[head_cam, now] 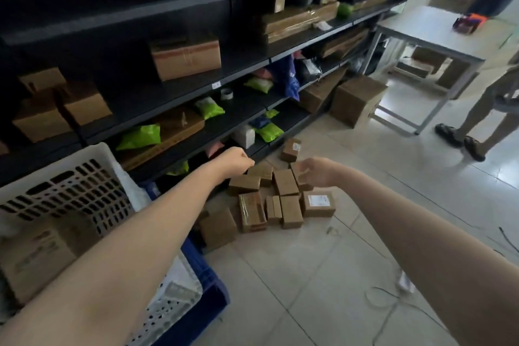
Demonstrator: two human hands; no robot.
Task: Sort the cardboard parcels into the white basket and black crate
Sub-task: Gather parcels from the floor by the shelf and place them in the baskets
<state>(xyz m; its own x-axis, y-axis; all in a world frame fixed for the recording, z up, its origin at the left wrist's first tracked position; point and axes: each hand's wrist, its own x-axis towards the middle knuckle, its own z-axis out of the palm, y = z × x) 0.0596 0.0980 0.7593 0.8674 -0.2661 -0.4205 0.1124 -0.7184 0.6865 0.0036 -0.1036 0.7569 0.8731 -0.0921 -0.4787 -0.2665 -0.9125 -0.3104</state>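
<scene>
**Sorting barely begun: most parcels are on the floor**

One cardboard parcel (36, 255) lies in the white basket (84, 154) at the left; the black crate I cannot pick out. About a dozen small brown parcels (286, 185), some taped, one labelled, lie heaped on the floor (323, 275) against the foot of the shelving (168, 98). The left hand (238, 161) is a closed, empty fist over the heap's far edge. The right hand (316, 171) curls at a parcel, its grip unclear.
</scene>
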